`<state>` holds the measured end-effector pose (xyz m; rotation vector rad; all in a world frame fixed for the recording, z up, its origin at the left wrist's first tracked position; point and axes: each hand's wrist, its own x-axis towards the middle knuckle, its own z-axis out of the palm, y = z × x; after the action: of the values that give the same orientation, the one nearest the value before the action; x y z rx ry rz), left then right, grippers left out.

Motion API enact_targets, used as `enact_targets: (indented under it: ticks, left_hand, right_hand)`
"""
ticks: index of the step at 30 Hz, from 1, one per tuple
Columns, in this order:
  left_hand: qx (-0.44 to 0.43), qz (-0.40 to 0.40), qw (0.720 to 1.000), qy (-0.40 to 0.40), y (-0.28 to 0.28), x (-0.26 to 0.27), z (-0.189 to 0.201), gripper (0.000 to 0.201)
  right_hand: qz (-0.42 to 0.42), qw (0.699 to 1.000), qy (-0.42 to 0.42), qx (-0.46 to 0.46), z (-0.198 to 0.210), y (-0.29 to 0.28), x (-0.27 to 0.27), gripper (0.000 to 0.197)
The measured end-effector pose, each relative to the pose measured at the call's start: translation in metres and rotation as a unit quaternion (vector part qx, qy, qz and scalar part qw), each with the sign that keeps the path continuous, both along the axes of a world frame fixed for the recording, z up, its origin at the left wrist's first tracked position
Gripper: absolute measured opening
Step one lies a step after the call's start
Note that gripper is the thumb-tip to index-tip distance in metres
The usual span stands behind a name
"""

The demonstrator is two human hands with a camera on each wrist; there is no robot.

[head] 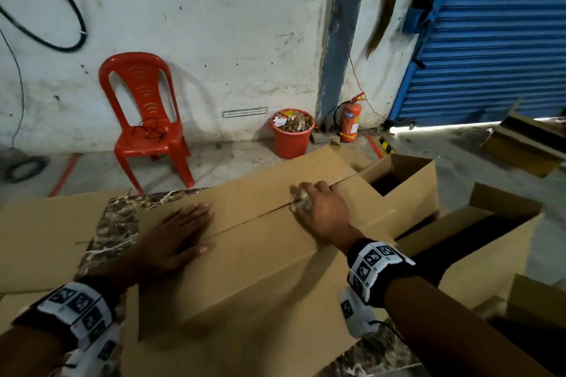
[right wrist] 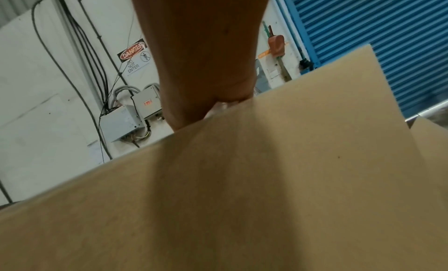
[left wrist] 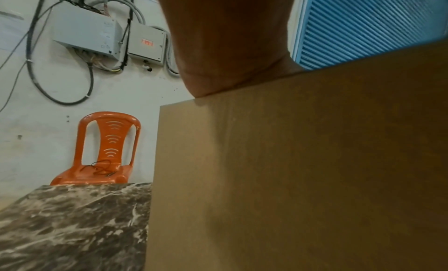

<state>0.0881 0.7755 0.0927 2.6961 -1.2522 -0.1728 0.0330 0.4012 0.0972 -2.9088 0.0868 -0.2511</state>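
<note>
A closed brown cardboard box [head: 260,254] lies on the marble table [head: 113,223], its two top flaps meeting in a seam [head: 245,222]. My left hand [head: 183,232] rests flat on the left part of the top, fingers straight, across the seam. My right hand [head: 321,205] sits further along the seam, fingers curled round a small clear shiny thing [head: 301,200], pressed to the cardboard; what it is I cannot tell. In the wrist views the left hand [left wrist: 230,45] and the right hand [right wrist: 206,64] show only from below, over the box wall [left wrist: 290,169] [right wrist: 242,179].
Open cardboard boxes [head: 404,180] [head: 490,229] stand to the right. A flat cardboard sheet [head: 46,239] lies at the left. On the floor behind are a red plastic chair [head: 147,119], a red bucket [head: 292,138] of rubbish and a fire extinguisher [head: 349,122]. A blue roller shutter [head: 490,40] is at the back right.
</note>
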Motion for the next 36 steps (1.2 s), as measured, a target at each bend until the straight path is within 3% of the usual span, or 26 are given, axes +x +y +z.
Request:
enact_targets:
  ticks: [4,7,10,13,16,17,18,20,21,24,26,28,31,34,36]
  left_hand:
    - [0.010,0.038,0.999,-0.026,-0.020,-0.006,0.007,0.083]
    - [0.033,0.090,0.994,-0.046,-0.065,-0.011,0.013,0.080]
    - [0.072,0.072,0.993,-0.065,-0.106,-0.011,0.009,0.091]
    - [0.113,0.033,0.993,-0.024,-0.113,0.001,0.004,0.104]
    - [0.163,-0.005,0.987,-0.001,-0.102,0.016,0.003,0.085]
    - [0.182,-0.005,0.983,0.005,-0.096,0.020,0.001,0.081]
    - [0.187,-0.003,0.982,0.010,-0.093,0.024,0.000,0.080]
    - [0.181,-0.006,0.983,-0.001,-0.094,0.030,0.007,0.082]
    - [0.205,-0.003,0.978,0.033,-0.100,0.031,0.014,0.087]
    - [0.215,0.035,0.966,0.136,-0.128,0.034,0.047,0.128]
    - [0.206,0.068,0.962,0.164,-0.159,0.031,0.059,0.126]
    - [0.186,0.071,0.966,0.164,-0.202,0.021,0.067,0.121]
    - [0.189,0.058,0.970,0.140,-0.277,-0.001,0.072,0.139]
    - [0.222,0.093,0.959,0.150,-0.332,-0.022,0.063,0.142]
    - [0.231,0.124,0.949,0.173,-0.350,-0.036,0.047,0.150]
  right_hand:
    - [0.001,0.994,-0.059,0.092,-0.002,-0.002,0.002,0.037]
    - [-0.064,0.972,-0.115,0.195,-0.001,-0.005,-0.001,0.025]
    - [-0.181,0.911,-0.146,0.340,-0.007,-0.024,0.003,0.024]
    - [-0.249,0.819,-0.215,0.470,-0.001,-0.046,0.009,0.021]
    - [-0.312,0.729,-0.273,0.544,0.015,-0.074,0.012,0.020]
    - [-0.324,0.720,-0.285,0.544,0.017,-0.086,0.012,0.020]
    - [-0.333,0.726,-0.291,0.527,0.019,-0.100,0.012,0.021]
    - [-0.326,0.777,-0.274,0.463,0.016,-0.130,0.011,0.022]
    - [-0.313,0.809,-0.252,0.429,0.014,-0.146,0.010,0.023]
    - [-0.244,0.898,-0.166,0.325,0.007,-0.174,0.010,0.032]
    - [-0.187,0.938,-0.094,0.278,-0.001,-0.182,0.015,0.042]
    - [-0.146,0.954,-0.027,0.261,-0.006,-0.181,0.017,0.037]
    - [-0.062,0.949,0.009,0.308,-0.010,-0.178,0.017,0.022]
    - [0.011,0.950,0.009,0.311,-0.012,-0.181,0.019,0.042]
    - [0.012,0.963,0.035,0.268,-0.008,-0.182,0.022,0.052]
